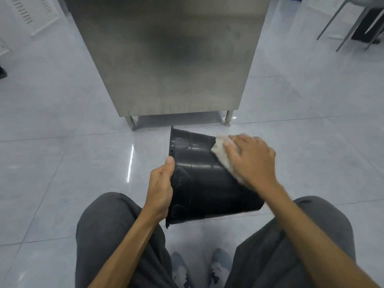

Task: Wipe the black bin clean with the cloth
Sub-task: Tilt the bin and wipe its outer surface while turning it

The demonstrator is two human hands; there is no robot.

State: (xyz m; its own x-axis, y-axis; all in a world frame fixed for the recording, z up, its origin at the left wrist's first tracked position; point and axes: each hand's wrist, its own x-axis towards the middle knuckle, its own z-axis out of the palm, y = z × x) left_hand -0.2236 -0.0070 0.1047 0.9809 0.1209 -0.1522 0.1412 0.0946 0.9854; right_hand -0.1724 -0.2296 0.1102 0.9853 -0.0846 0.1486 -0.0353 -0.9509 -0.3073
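The black bin (207,183) is held on its side above the pale tiled floor (62,163), between the knees of a seated person in grey trousers (112,235), with its rim pointing to the left and its base to the right. The left hand (161,190) is closed around the rim, thumb lying along the outer wall, while the right hand (251,161) lies flat with fingers spread, pressing a crumpled white cloth (223,156) against the bin's upper wall near the base. Just beyond the bin stands a stainless steel cabinet (170,59) on short legs, and the person's light shoes (220,265) show on the floor below.
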